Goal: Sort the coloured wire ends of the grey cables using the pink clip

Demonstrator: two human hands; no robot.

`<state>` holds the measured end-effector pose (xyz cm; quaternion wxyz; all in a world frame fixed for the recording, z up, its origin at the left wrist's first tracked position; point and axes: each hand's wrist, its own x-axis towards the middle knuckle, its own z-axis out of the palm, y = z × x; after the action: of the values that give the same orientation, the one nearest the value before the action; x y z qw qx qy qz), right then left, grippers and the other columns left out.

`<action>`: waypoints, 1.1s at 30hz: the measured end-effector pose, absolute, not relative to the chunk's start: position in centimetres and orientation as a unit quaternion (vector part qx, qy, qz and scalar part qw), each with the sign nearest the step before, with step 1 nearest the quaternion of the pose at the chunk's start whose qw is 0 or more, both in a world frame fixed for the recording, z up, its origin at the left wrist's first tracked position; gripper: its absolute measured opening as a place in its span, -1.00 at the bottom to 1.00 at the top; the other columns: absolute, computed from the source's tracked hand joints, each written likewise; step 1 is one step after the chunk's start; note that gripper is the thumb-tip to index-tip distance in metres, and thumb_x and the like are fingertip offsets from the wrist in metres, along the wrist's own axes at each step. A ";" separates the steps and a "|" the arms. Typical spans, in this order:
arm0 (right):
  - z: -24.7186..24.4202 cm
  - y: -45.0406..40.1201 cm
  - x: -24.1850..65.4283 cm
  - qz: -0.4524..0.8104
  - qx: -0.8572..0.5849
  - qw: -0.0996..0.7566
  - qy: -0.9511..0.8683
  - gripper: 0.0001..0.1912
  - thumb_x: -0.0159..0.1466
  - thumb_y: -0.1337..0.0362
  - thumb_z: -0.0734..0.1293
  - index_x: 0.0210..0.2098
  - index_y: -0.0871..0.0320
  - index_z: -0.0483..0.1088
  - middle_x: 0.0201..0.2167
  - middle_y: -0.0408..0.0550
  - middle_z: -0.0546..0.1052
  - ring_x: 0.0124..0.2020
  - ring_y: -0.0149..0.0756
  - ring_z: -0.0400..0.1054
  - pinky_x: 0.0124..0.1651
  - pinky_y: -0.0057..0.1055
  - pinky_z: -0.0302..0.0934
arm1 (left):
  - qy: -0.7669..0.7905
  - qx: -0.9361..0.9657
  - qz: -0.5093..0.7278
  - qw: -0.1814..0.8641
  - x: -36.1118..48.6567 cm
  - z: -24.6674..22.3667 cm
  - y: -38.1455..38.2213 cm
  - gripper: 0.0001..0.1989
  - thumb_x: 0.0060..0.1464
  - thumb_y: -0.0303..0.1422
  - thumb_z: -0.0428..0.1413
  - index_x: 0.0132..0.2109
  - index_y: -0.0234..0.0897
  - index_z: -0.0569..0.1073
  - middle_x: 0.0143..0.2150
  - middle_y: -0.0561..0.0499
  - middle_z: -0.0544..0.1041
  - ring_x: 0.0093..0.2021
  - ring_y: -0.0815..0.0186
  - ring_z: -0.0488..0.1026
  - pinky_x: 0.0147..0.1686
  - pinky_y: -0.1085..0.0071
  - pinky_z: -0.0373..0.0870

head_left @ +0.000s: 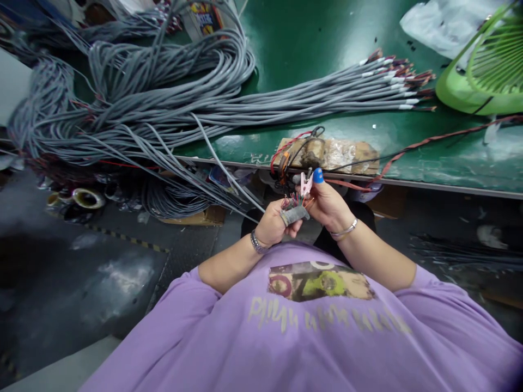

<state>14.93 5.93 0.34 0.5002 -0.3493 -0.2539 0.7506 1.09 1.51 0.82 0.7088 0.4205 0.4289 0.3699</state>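
My left hand (pixel 273 223) is closed around the end of a grey cable (pixel 245 191), whose thin coloured wires (pixel 295 201) fan out at the top. A grey wrap (pixel 295 215) covers part of that hand's fingers. Close beside it, my right hand (pixel 330 206) has its fingers pinched near the wire ends, with a blue cover (pixel 318 175) on one fingertip. A pink clip (pixel 306 184) stands at these fingers. Just beyond the hands, a taped wooden block (pixel 347 155) lies at the table edge with a dark tool and wires on it.
Bundled grey cables (pixel 163 103) cover the left of the green table (pixel 310 32), their stripped ends pointing right. A green fan (pixel 486 71) and a plastic bag (pixel 445 24) are at the right. Red and black wires (pixel 429 142) run along the table. Coiled cables (pixel 175 196) lie below.
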 end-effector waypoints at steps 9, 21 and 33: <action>0.4 5.9 14.7 0.767 -0.341 0.508 -0.193 -0.40 0.00 -0.33 0.44 -0.42 0.11 0.41 -0.55 -0.17 0.49 -0.56 -0.42 0.29 -0.43 -0.43 0.28 | 0.428 0.421 0.371 0.709 1.1 0.7 1.4 -0.54 -0.09 0.01 0.29 -0.40 -0.31 0.40 -0.66 0.12 0.41 -0.76 0.50 0.24 -0.77 0.55 0.15; 1.1 5.5 15.7 0.787 -0.331 0.470 -0.225 -0.50 0.15 -0.24 0.39 -0.32 0.09 0.45 -0.42 -0.12 0.57 -0.50 -0.40 0.37 -0.43 -0.45 0.25 | 0.444 0.408 0.406 0.687 1.1 2.0 0.0 -0.56 -0.07 -0.01 0.29 -0.36 -0.32 0.42 -0.64 0.12 0.43 -0.75 0.50 0.26 -0.76 0.55 0.16; 1.2 5.6 15.7 0.767 -0.368 0.479 -0.213 -0.52 0.12 -0.19 0.44 -0.36 0.12 0.47 -0.49 -0.13 0.52 -0.52 -0.42 0.31 -0.52 -0.49 0.15 | 0.456 0.371 0.424 0.689 2.1 1.9 0.3 -0.45 -0.15 0.11 0.28 -0.26 -0.30 0.42 -0.64 0.15 0.42 -0.76 0.47 0.26 -0.76 0.53 0.19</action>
<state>15.68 5.57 1.24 0.4795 -0.3683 -0.2132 0.7674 2.06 0.30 1.88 0.6888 0.3713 0.4561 0.4239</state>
